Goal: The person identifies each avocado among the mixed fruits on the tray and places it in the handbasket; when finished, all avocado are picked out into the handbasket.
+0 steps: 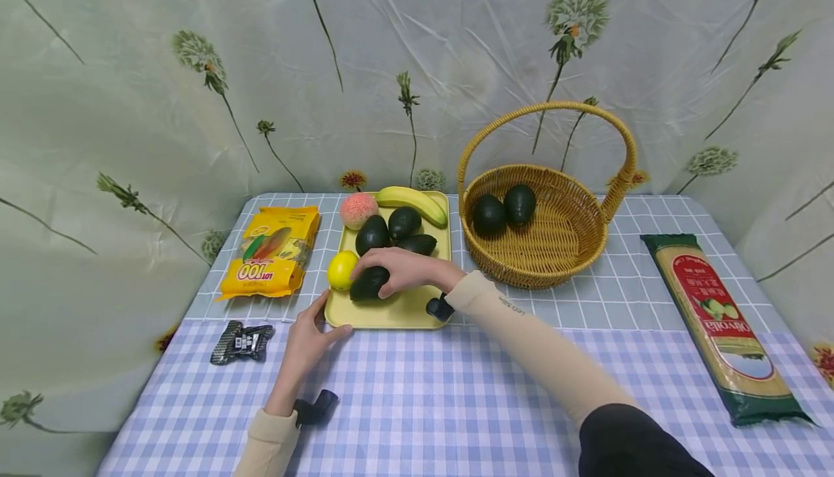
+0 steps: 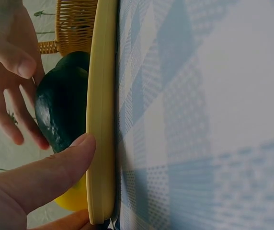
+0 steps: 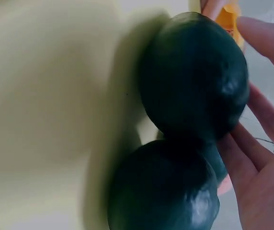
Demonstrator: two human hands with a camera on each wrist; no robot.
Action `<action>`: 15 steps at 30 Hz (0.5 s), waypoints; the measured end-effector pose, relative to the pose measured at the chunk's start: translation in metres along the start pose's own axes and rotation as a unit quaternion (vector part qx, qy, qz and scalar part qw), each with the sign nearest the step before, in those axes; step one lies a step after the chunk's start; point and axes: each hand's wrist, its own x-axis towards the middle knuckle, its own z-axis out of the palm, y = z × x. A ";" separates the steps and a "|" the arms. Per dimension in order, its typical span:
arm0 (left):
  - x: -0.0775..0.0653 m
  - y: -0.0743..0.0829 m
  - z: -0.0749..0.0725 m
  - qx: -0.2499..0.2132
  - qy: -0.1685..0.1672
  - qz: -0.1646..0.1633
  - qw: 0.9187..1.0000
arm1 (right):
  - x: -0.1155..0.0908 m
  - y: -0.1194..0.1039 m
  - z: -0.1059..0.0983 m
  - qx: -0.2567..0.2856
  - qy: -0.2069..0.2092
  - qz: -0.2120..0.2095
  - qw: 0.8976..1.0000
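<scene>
My left hand (image 1: 306, 350) holds the near left corner of a yellow tray (image 1: 417, 310). In the left wrist view its thumb (image 2: 60, 175) presses the tray's rim. My right hand (image 1: 407, 269) reaches over an avocado (image 1: 368, 284) at the tray's near left. Its fingers lie spread along the avocado's side, and the thumb stands apart from the skin in the right wrist view. A lemon (image 1: 342, 271) sits to the left of that avocado. Behind are several more avocados (image 1: 373, 234), a peach (image 1: 358, 210) and a banana (image 1: 412, 203), all in the tray.
Right of the tray stands a wicker basket (image 1: 554, 242) with a tall handle and two avocados (image 1: 504, 210) inside. A yellow candy bag (image 1: 270, 252) and a small black packet (image 1: 242, 342) lie on the left. On the far right is a long pasta bag (image 1: 723, 325).
</scene>
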 end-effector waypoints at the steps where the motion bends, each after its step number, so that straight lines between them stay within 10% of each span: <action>1: 0.000 0.000 0.000 0.001 0.000 0.001 1.000 | 0.002 0.000 0.001 -0.007 -0.003 0.003 1.000; 15: 0.001 -0.001 0.001 -0.001 0.004 0.004 1.000 | -0.001 0.002 0.002 -0.033 0.008 0.032 0.999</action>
